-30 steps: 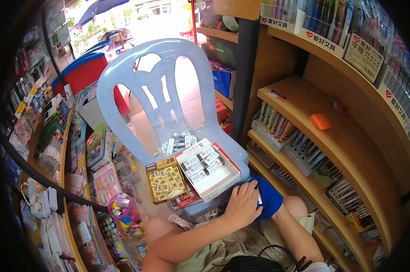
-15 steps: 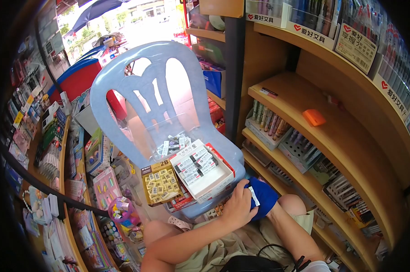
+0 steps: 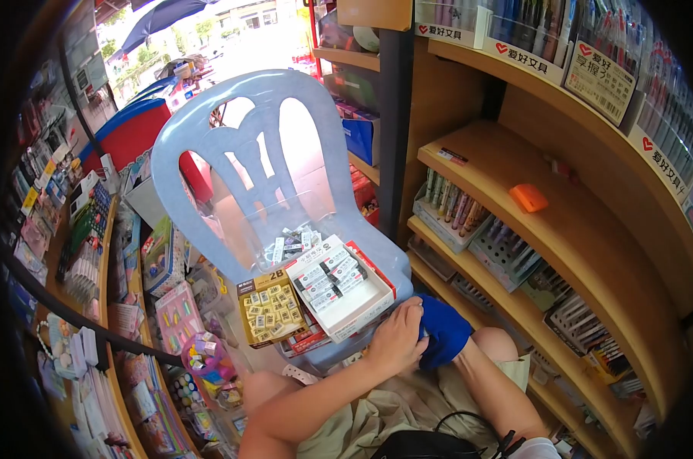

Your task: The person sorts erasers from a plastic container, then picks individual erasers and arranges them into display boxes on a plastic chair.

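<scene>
My left hand (image 3: 396,333) is closed, its curled fingertips pressed against a bunched blue cloth (image 3: 446,330); whatever is between them is hidden. The cloth covers my right hand, which grips it above my lap with its fingers out of sight. Just beyond my hands, a white box (image 3: 369,304) with several small sleeved erasers (image 3: 332,280) sits on the seat of a light blue plastic chair (image 3: 179,164). Beside it is a yellow-brown 2B box (image 3: 247,288) filled with small yellow-wrapped blocks (image 3: 272,312). Behind them, a clear tray (image 3: 256,229) contains more small sleeved erasers (image 3: 294,243).
Curved wooden shelves (image 3: 507,164) with pens and an orange object (image 3: 528,198) rise close on my right. Stationery racks (image 3: 115,268) line the left, near a purple basket (image 3: 208,358). A dark post (image 3: 397,130) stands behind the chair.
The small white block seen between my left fingers and the blue cloth is out of sight now. My left fingers have curled in more, and the cloth has turned slightly.
</scene>
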`<act>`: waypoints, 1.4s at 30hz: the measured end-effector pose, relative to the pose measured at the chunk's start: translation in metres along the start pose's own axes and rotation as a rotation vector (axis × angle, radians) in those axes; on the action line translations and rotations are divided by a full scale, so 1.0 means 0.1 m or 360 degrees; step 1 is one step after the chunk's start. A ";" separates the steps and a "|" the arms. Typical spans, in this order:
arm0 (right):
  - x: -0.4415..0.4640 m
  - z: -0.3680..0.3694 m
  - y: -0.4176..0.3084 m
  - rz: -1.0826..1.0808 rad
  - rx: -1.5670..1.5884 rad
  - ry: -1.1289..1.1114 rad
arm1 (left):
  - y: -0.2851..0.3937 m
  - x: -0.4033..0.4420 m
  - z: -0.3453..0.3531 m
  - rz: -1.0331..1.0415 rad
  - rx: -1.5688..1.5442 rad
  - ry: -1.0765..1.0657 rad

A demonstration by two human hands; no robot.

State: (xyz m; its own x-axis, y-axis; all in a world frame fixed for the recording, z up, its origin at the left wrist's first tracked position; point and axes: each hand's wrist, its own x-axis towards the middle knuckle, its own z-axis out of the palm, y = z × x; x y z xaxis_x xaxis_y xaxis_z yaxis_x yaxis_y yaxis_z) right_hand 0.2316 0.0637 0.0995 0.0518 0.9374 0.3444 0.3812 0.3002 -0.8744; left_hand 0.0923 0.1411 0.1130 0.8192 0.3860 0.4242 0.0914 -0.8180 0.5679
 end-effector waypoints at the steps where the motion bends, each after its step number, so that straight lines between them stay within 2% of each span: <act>1: 0.01 -0.03 -0.09 -0.0130 -0.0341 -0.0049 | 0.02 0.02 -0.03 0.0011 0.0001 0.0000; 3: 0.00 0.01 -0.04 -0.0110 -0.0477 -0.0020 | 0.02 0.01 0.01 0.0009 0.0004 0.0010; 5: -0.10 0.17 0.21 0.0193 -0.0065 0.0137 | 0.03 -0.01 0.02 -0.0018 -0.0017 -0.0027; 8: -0.16 0.22 0.23 0.0760 0.1613 0.0609 | 0.06 0.00 0.02 -0.0010 -0.0062 -0.0112; 11: -0.20 0.20 0.27 0.0871 0.1865 0.0647 | 0.05 -0.03 0.06 0.0105 -0.0050 -0.0086; 14: -0.23 0.20 0.27 0.0833 0.1625 0.0633 | 0.03 -0.03 0.08 0.0083 -0.0067 -0.0059; 19: -0.12 0.13 0.20 0.0139 -0.0180 0.0153 | -0.05 0.06 -0.05 -0.0139 -0.0181 -0.0086; 23: -0.03 0.06 0.28 -0.0027 -0.0835 -0.0183 | -0.05 0.08 -0.06 -0.0159 -0.0158 -0.0070; 27: -0.11 0.08 0.30 -0.0204 -0.0998 -0.0069 | -0.04 0.05 -0.02 -0.0056 -0.0104 -0.0043; 30: -0.24 0.10 0.19 0.0280 -0.0830 0.0164 | 0.01 0.04 -0.01 -0.0049 -0.0112 -0.0068; 33: -0.24 -0.03 0.22 0.0030 -0.0743 0.0131 | 0.07 0.08 -0.04 0.0040 -0.0062 -0.0007; 36: -0.26 -0.12 0.24 0.0162 -0.0706 -0.0064 | 0.12 0.10 -0.09 0.0011 -0.0111 -0.0053; 39: -0.23 -0.10 0.17 0.0108 -0.0644 0.0074 | 0.12 0.11 -0.09 0.0143 -0.0078 0.0009; 42: -0.23 0.00 0.34 0.0319 -0.0735 0.0140 | 0.12 0.09 -0.09 0.0251 0.0091 0.0030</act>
State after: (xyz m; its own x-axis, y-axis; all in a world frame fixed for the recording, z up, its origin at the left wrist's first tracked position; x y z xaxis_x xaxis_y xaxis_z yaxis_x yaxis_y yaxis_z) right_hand 0.2435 0.0527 0.0616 0.2359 0.9442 0.2300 0.7227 -0.0122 -0.6910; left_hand 0.0960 0.1391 0.1299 0.8153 0.2581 0.5183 -0.0053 -0.8918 0.4524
